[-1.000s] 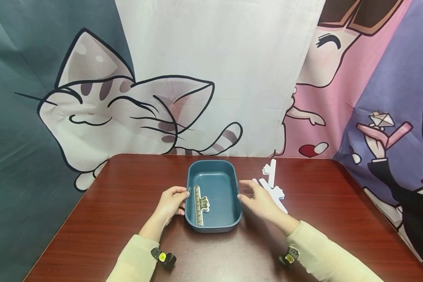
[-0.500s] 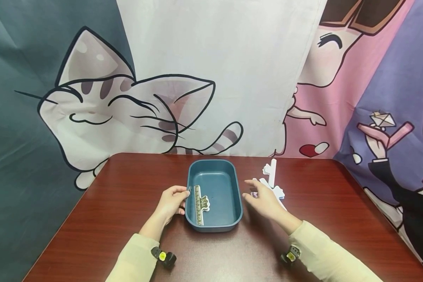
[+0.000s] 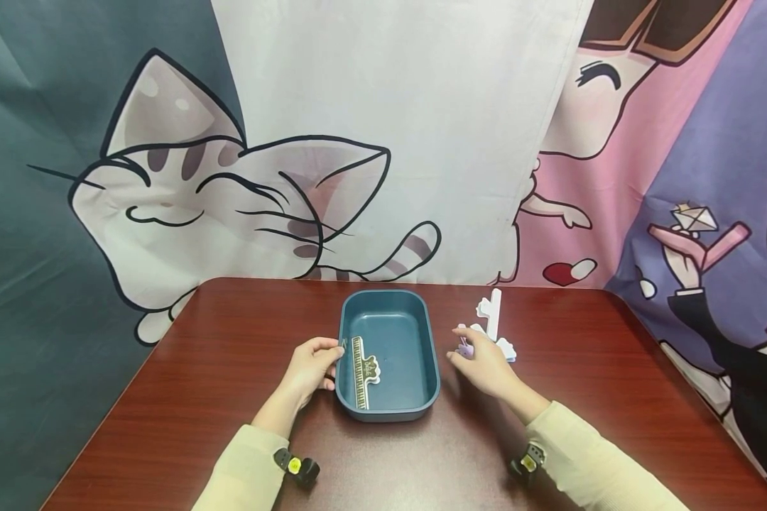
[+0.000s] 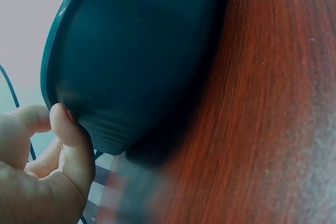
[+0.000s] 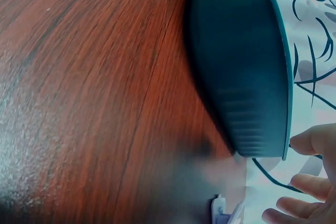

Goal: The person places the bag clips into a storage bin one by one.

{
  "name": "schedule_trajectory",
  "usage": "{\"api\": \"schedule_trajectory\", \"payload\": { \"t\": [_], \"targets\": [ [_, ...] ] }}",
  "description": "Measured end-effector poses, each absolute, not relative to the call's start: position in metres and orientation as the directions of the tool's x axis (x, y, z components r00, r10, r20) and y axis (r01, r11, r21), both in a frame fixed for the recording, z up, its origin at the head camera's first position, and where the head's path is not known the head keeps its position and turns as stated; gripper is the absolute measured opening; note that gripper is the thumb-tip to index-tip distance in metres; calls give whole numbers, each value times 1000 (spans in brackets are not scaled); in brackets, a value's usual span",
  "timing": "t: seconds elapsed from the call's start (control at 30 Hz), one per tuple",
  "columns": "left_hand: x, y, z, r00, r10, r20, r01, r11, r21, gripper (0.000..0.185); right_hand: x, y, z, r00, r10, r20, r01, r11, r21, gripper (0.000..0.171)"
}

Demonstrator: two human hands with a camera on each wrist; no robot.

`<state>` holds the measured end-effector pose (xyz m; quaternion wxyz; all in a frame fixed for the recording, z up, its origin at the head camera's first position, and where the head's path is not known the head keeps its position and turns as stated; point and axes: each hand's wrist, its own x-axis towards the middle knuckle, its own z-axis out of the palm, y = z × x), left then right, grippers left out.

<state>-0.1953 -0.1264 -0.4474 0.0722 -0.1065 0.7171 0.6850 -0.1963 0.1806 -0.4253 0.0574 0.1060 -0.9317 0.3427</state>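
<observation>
A blue-green rectangular box [image 3: 401, 348] stands on the table. My left hand [image 3: 309, 363] pinches its left rim, thumb on top; the left wrist view shows the fingers at the box wall [image 4: 126, 51]. Inside, along the left side, lies a long-jawed clip [image 3: 368, 370] with a piano-key pattern and gold label. Right of the box, my right hand [image 3: 486, 365] hovers with fingers apart, holding nothing, over a small group of clips. A white clip [image 3: 506, 349] there is partly covered by the hand, and a purplish clip [image 3: 465, 350] shows between thumb and fingers.
Another white clip [image 3: 495, 312] lies behind the right hand, near the back of the reddish-brown table [image 3: 262, 312]. A cartoon-printed cloth [image 3: 422, 142] hangs behind the table's far edge.
My right hand has moved from beside the box's right rim rightward over the clips, now covering part of them. The left hand and the box have stayed in place.
</observation>
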Motion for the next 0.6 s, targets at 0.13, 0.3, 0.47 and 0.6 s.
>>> {"api": "schedule_trajectory", "payload": {
  "t": [0.13,0.3,0.47,0.6],
  "targets": [
    [-190,-125,-437,-968,-42,-248,-250,38,968,32,-198,183,-429,-971,-154,181,-234,745,-625,47],
    [-176,-122,-414,-971,-21,-237,-238,44,970,32,-198,185,-432,-975,-148,168,-222,748,-626,49],
    [-179,-123,-417,-966,-26,-256,-257,48,965,31,-199,187,-435,-976,-149,161,-217,753,-621,50],
    [-188,-126,-432,-965,-28,-260,-261,35,965,31,-199,188,-438,-976,-149,157,-215,757,-618,50]
  ]
}}
